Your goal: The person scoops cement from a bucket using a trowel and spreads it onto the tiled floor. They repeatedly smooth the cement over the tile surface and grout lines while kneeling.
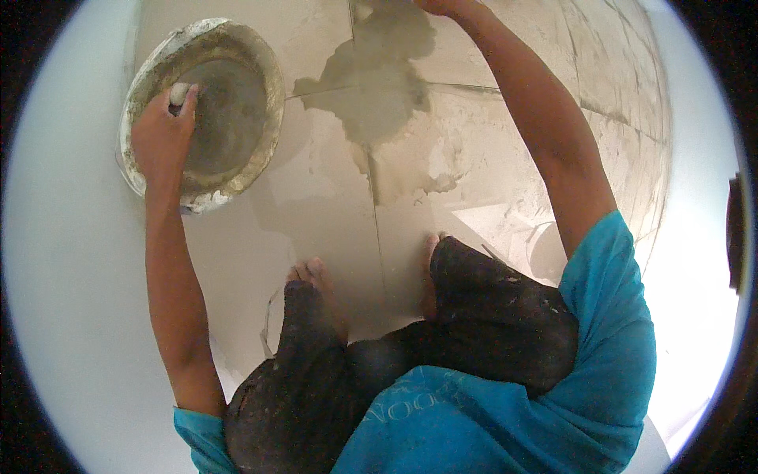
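My left hand (162, 130) reaches over a round, cement-crusted basin (263, 110) at the upper left, its fingers closed on a small pale object (179, 93), perhaps a handle. Inside the basin is dull grey mixture (229, 118). My right hand (438, 6) is at the top edge, beyond an irregular wet grey patch (371, 83) on the tiled floor (482, 134); its fingers are mostly cut off, so I cannot tell what they hold.
I squat barefoot, with my dark-trousered knees below the wet patch. A pale wall (63, 237) runs along the left. Beside my right foot lie pale angular shapes or patches (474, 217). A dark upright object (734, 229) shows at the far right rim.
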Tool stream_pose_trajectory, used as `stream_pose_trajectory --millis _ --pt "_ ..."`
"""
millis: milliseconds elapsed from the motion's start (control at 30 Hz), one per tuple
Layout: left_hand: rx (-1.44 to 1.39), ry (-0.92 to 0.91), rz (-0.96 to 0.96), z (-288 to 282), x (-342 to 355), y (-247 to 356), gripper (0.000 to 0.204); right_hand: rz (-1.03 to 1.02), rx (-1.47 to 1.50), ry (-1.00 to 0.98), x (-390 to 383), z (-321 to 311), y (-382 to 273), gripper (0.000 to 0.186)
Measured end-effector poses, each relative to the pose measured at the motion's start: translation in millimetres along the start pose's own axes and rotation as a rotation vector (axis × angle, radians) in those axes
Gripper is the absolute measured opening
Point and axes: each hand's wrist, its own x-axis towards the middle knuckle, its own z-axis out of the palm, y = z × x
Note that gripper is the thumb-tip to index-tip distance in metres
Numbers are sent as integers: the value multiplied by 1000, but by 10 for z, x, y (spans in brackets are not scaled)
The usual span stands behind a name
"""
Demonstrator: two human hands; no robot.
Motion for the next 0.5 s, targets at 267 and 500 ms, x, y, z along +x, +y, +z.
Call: stream_pose_trajectory --millis 267,500 --pt "-218 -88 -31 -97 -46 181 50 -198 -13 -112 -533 -379 -547 23" --pt "-108 -196 -25 -137 -130 152 50 28 345 -85 -864 -835 -573 31"
